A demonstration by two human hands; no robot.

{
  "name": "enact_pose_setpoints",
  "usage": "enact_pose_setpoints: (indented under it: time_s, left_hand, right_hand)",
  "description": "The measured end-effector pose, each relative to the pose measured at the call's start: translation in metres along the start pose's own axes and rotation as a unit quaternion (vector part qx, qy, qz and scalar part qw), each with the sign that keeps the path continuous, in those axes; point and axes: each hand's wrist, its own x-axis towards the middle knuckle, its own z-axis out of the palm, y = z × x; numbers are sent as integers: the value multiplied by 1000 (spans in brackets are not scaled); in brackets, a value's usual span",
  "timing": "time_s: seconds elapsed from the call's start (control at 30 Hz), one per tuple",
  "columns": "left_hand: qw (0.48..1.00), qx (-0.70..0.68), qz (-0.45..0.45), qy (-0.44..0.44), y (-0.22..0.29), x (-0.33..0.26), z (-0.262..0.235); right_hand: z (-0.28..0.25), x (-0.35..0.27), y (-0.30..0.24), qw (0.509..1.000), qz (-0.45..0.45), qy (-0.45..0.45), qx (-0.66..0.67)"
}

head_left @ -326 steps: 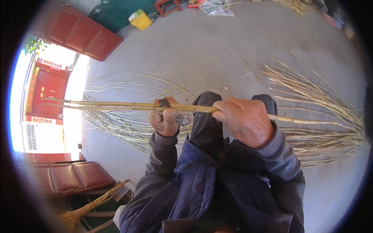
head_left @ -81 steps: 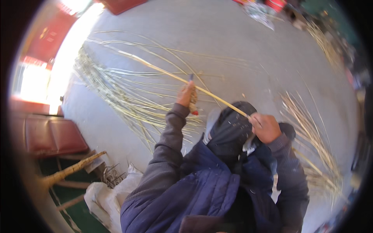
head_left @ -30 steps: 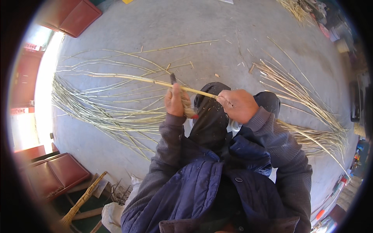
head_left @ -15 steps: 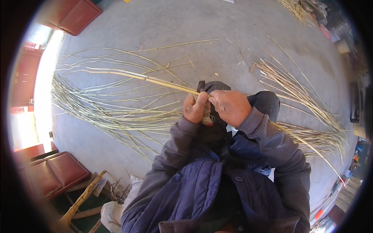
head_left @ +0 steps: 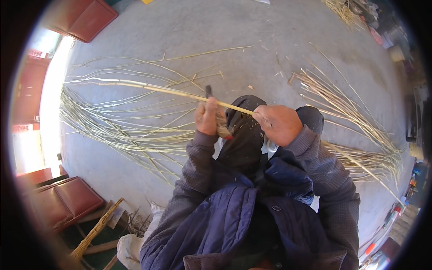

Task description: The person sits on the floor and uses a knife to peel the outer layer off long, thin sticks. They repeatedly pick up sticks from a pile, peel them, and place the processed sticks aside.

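Observation:
A long yellow cane [head_left: 234, 107] runs from the far left across my knees, then reappears beyond my right forearm toward the lower right. My left hand [head_left: 206, 119] is closed round a knife-like tool with a cloth-wrapped handle [head_left: 222, 122], red at its lower end. Its short dark end [head_left: 208, 92] sticks up beside the cane, and the thumb lies against the cane. Farther right, my right hand [head_left: 281, 124] grips the cane in closed fingers, which hide that stretch of it.
Thin green-yellow canes [head_left: 121, 128] spread over the grey floor [head_left: 189, 27] at left. Another bundle of canes [head_left: 351, 101] lies at right. Red padded seats [head_left: 67, 200] stand at the left, near a straw bundle [head_left: 96, 229] and a white sack [head_left: 130, 249].
My left hand has moved left along the cane with the tool, away from my right hand. My right hand has shifted slightly right and down, baring a stretch of cane between them.

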Motion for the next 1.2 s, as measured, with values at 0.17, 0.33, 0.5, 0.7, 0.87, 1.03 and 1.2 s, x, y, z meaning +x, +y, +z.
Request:
enact_pose_setpoints:
  time_s: [0.17,0.33,0.5,0.7,0.87,1.03,1.2]
  left_hand:
    - [1000,6,0,-11,0,-15,25]
    - [1000,22,6,-18,1,-8,21]
    - [998,48,14,-32,-12,-20,38]
    - [998,43,22,-36,-7,-24,42]
    - [1000,-2,6,3,-2,-14,29]
    - [998,50,47,-7,-18,-30,53]
    - [1000,10,7,15,-3,-9,21]
  right_hand:
    - [17,6,-5,999,-5,38,-5]
    - [9,2,-5,998,-17,55,3]
    - [16,9,-1,1000,15,12,-7]
    - [20,12,8,997,15,-13,80]
    - [15,12,7,994,57,-8,98]
    - [21,15,7,993,52,-19,101]
    - [8,7,10,993,91,-22,67]
